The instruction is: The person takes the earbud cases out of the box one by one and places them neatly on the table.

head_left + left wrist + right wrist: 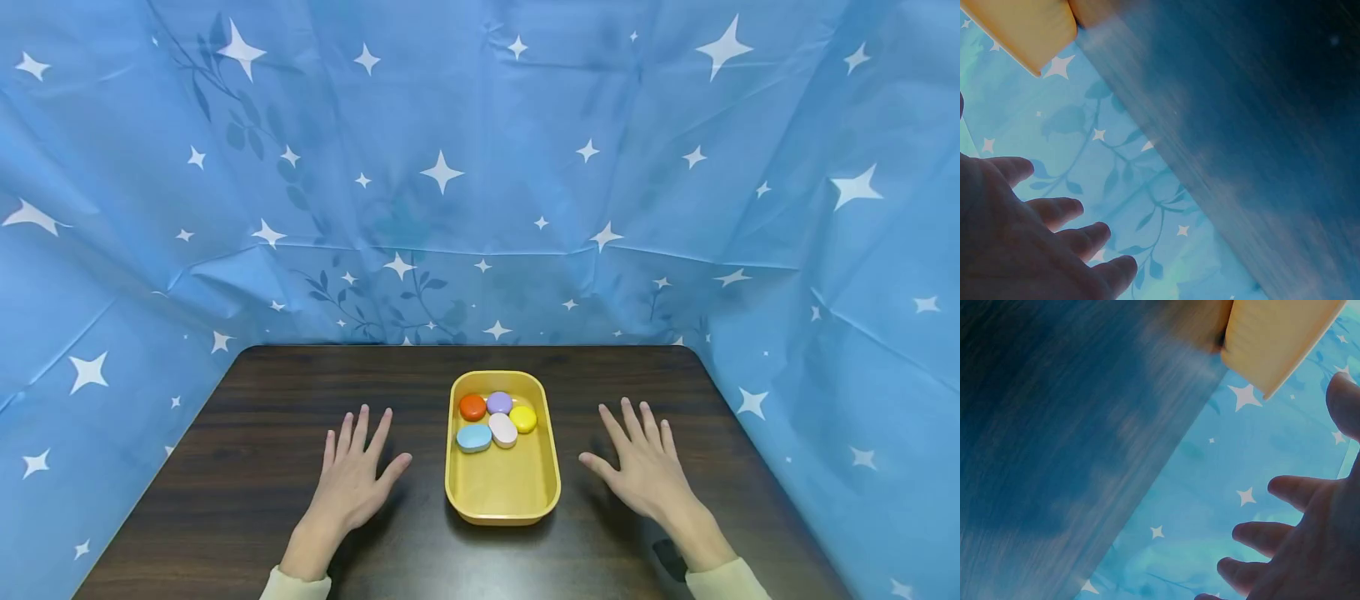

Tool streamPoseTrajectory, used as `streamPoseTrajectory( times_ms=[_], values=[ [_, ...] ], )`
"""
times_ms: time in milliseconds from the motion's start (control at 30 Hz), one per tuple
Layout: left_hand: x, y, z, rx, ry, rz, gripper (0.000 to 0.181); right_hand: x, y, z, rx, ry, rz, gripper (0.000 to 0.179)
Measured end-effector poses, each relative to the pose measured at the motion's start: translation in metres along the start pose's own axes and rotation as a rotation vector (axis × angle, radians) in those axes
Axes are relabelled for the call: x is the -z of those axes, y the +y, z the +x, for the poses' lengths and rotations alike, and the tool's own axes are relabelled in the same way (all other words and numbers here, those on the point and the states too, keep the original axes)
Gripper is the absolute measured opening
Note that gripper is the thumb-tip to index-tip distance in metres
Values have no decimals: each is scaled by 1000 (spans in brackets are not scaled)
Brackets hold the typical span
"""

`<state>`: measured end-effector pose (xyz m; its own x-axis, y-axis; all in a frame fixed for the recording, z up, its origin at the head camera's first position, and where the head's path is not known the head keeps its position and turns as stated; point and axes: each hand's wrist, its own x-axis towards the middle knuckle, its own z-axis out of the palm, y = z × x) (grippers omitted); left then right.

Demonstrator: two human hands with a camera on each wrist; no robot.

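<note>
Five coloured pieces (502, 427) are gathered toward a yellow tray's (504, 486) far edge. The left hand (352, 482) and right hand (647, 472) are spread on either side.

A yellow tray (504, 483) on a dark table (225, 492) holds 5 rounded, differently colored pieces (502, 427).

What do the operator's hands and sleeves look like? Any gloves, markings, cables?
Left hand and right hand are bare: no gloves, rings, markings or cables visible. Each forearm ends in a plain pale cream sleeve, left sleeve and right sleeve. A dark rounded shape shows by the right wrist; can't tell whether it's worn.
</note>
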<state>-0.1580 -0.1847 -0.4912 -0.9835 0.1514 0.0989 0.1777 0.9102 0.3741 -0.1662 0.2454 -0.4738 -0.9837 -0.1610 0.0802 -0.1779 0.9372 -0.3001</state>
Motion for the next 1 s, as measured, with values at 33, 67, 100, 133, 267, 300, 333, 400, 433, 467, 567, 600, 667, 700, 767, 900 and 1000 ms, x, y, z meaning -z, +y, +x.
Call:
streamPoseTrajectory(
  times_ms=[33,67,100,133,267,300,333,400,433,467,567,600,667,700,767,900,1000],
  values=[
    [0,0,0,-1,1,-8,80,1,-1,0,-2,-2,4,92],
    [-1,0,0,-2,3,-17,80,1,-1,1,-2,-3,9,92],
    [-1,0,1,-2,4,-24,79,1,-2,2,-4,-4,17,92],
    [-1,0,1,-3,6,-38,79,1,-2,2,-4,-2,26,92],
    [-2,2,4,-9,6,-83,79,1,-4,3,0,6,53,91],
    [-2,2,4,-9,3,-92,79,1,-5,4,3,8,55,91],
    [-3,3,5,-9,-1,-104,79,1,-5,4,5,10,54,91],
    [-3,4,5,-10,-6,-116,79,0,-5,5,6,14,56,91],
    [-3,4,5,-9,-8,-122,79,0,-6,5,7,15,59,91],
    [-3,4,6,-9,-10,-128,79,0,-6,5,7,17,61,91],
    [-4,5,6,-8,-14,-143,80,0,-8,6,4,16,71,91],
    [-4,5,5,-6,-16,-154,79,0,-7,6,4,16,72,91],
    [-5,5,5,-1,-20,-180,79,0,-7,6,1,15,78,91],
    [-5,6,5,2,-21,-193,79,-1,-7,6,1,14,83,91],
    [-5,6,4,6,-21,-219,79,-1,-7,6,2,12,101,90],
    [-5,7,3,8,-32,-264,77,0,-9,6,3,9,141,89],
    [-4,8,4,4,-31,-318,74,-1,-11,7,2,9,155,89]
  ],
)
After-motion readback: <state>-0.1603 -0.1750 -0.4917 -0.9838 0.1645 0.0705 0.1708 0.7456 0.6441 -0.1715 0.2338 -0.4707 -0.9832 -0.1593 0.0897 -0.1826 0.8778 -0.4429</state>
